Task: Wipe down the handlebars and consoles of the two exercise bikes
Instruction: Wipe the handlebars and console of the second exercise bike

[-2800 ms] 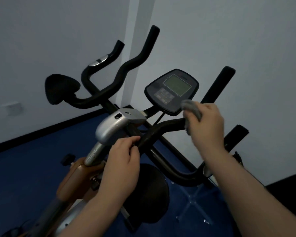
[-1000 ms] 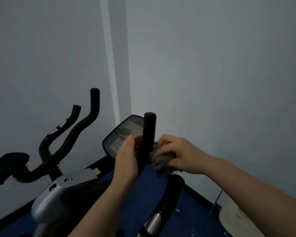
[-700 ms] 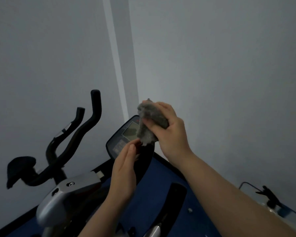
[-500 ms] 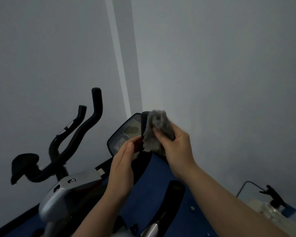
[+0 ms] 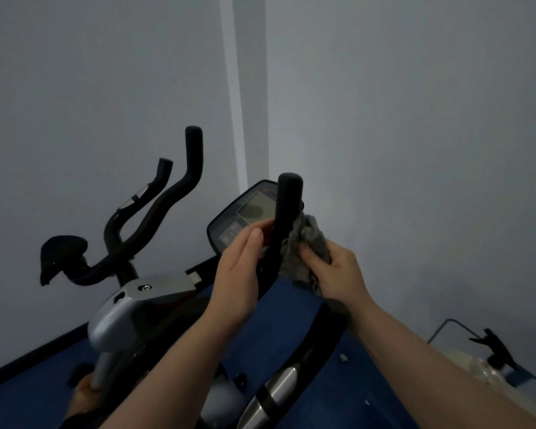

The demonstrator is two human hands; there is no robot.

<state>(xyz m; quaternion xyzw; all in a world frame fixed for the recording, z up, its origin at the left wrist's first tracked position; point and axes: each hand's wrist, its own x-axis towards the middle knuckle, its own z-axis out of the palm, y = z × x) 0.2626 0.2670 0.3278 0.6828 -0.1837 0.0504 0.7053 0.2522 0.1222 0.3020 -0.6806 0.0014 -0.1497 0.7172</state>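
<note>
Slid down off the bar tip since half a second ago: right hand [image 5: 338,274] pinching grey cloth [image 5: 304,249] against upright handlebar [image 5: 287,212]; left hand [image 5: 239,274] bracing opposite, fingers straight. Bar runs vertically, tip above.

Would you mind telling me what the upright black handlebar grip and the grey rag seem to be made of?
Upright black handlebar grip: likely foam or rubber sleeve; matte, no glare, rounded end. Grey rag: soft nubby cloth, possibly microfibre; it crumples in the right hand.
</note>
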